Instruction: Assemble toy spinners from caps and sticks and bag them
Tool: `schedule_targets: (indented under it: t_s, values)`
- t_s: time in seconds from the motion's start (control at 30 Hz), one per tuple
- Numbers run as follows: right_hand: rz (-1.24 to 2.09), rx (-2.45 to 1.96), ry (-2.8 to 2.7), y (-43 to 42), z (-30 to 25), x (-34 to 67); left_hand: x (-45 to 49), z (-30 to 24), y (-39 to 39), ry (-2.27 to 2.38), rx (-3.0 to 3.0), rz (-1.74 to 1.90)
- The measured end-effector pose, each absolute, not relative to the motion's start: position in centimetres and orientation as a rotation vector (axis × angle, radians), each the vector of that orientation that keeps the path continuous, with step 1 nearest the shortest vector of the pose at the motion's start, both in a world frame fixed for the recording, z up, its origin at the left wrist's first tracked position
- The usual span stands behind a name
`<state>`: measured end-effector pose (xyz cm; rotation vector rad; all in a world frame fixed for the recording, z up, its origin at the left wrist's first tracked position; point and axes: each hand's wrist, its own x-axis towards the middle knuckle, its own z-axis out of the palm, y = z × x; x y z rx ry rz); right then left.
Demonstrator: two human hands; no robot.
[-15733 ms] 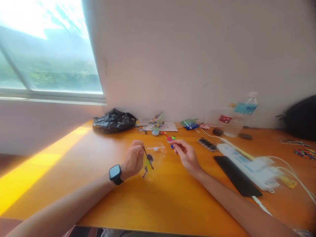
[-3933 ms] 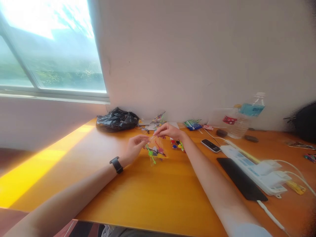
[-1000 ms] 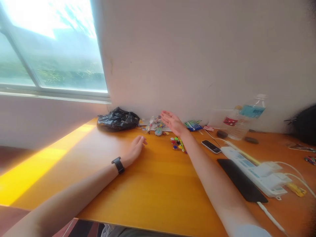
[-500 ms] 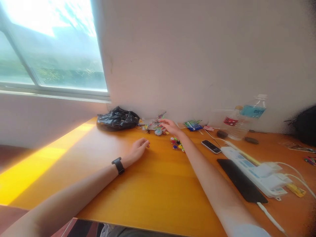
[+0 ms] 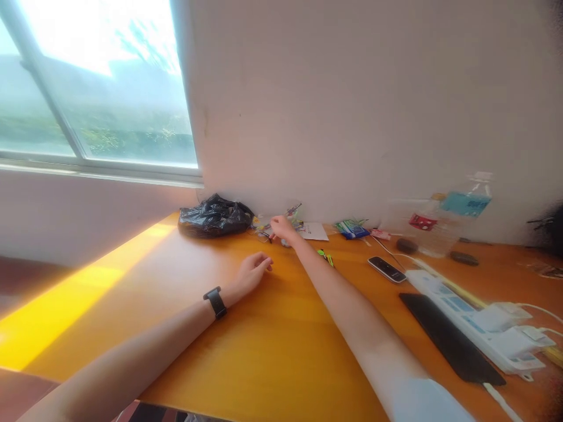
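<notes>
My right hand (image 5: 284,230) is stretched out to the back of the table, over a cluster of small loose parts and clear plastic (image 5: 264,230). Its fingers point down and are drawn together; whatever is between them is too small to make out. My left hand (image 5: 254,271), with a black watch (image 5: 215,302) on the wrist, rests on the wooden table (image 5: 264,351), fingers loosely curled and nothing visible in them. Some small yellow-green and dark pieces (image 5: 325,256) lie beside my right forearm, which covers part of that group. White paper (image 5: 314,231) lies behind the right wrist.
A black plastic bag (image 5: 215,217) lies at the back left by the wall. Rightward are blue-green packets (image 5: 352,228), a small black-and-white device (image 5: 387,269), a black phone-like slab (image 5: 451,337), a white power strip (image 5: 461,316) with cables, and clear bottles (image 5: 466,205).
My right hand has moved left and its spread fingers have closed downward over the cluster. The forearm now covers more of the coloured pieces. My left hand stays nearly in place; the view has shifted slightly.
</notes>
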<state>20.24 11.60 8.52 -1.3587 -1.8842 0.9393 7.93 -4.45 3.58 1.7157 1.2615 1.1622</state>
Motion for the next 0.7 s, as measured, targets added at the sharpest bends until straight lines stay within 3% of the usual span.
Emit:
schedule_targets:
  t_s: [0.3, 0.7]
  values:
    - [0.648, -1.272, -1.99, 12.9, 12.6, 22.6, 7.9, 3.6, -4.6, 1.224, 1.682, 1.153]
    - [0.062, -1.378, -2.543, 8.0, 5.0, 19.1, 7.7, 2.8, -4.0, 1.177, 1.768, 1.159]
